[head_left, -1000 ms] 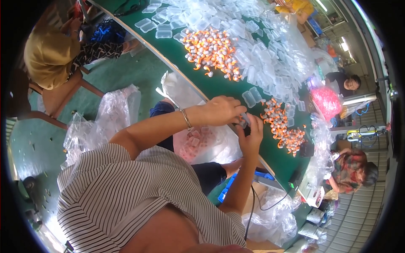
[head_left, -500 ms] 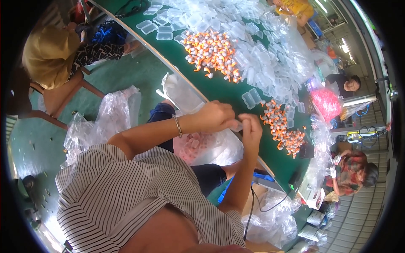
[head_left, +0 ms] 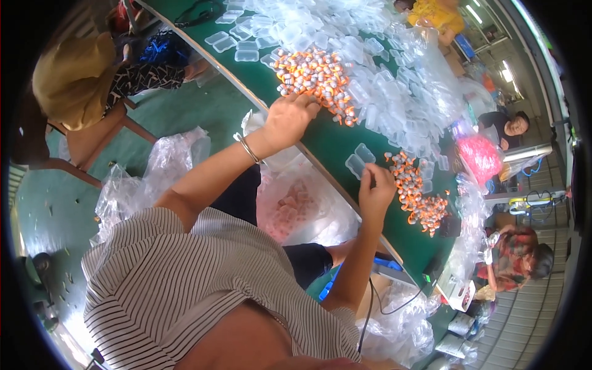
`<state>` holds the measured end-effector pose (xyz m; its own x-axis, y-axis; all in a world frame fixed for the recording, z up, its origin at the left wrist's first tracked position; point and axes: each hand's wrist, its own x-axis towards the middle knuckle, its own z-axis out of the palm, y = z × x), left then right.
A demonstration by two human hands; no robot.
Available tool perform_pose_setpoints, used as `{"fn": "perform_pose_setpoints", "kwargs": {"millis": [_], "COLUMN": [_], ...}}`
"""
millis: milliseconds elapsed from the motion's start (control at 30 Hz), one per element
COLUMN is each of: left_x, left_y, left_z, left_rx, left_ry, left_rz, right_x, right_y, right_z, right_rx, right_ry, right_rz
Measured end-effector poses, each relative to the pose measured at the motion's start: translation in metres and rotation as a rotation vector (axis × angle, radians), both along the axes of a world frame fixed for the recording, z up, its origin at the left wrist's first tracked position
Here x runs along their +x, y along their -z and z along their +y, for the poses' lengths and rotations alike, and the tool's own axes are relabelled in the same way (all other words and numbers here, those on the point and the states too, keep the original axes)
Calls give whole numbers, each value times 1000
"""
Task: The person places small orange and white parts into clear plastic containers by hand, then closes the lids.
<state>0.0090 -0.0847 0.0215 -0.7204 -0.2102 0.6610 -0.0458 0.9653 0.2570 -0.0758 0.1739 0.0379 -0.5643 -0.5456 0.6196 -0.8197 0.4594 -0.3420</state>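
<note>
Reaching away from the right hand, the left hand now rests fingers together on the big pile of small orange-and-white capsules; right grip pinches something unclear beside clear plastic cases on the green worktop.

Orange-and-white small pieces heaped at the fingertips of the left hand, on a dark green table. Silver bangle just behind that hand. More orange-and-white pieces just beyond the right hand; clear, colourless trays beside it. Pale pink pieces in a clear bag below both hands. Black-and-white striped shirt nearest the camera. Bright pink bundle well past the right hand.
</note>
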Motion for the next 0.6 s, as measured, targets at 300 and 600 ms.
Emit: {"fn": "perform_pose_setpoints", "kwargs": {"millis": [300, 600], "left_x": [-8, -9], "left_y": [-2, -8], "left_z": [29, 26], "left_rx": [539, 337], "left_ry": [276, 198], "left_rz": [-115, -221], "right_x": [-68, -46], "right_y": [14, 0], "right_z": [3, 9], "right_rx": [310, -116], "right_ry": [568, 211], "right_rz": [257, -208]}}
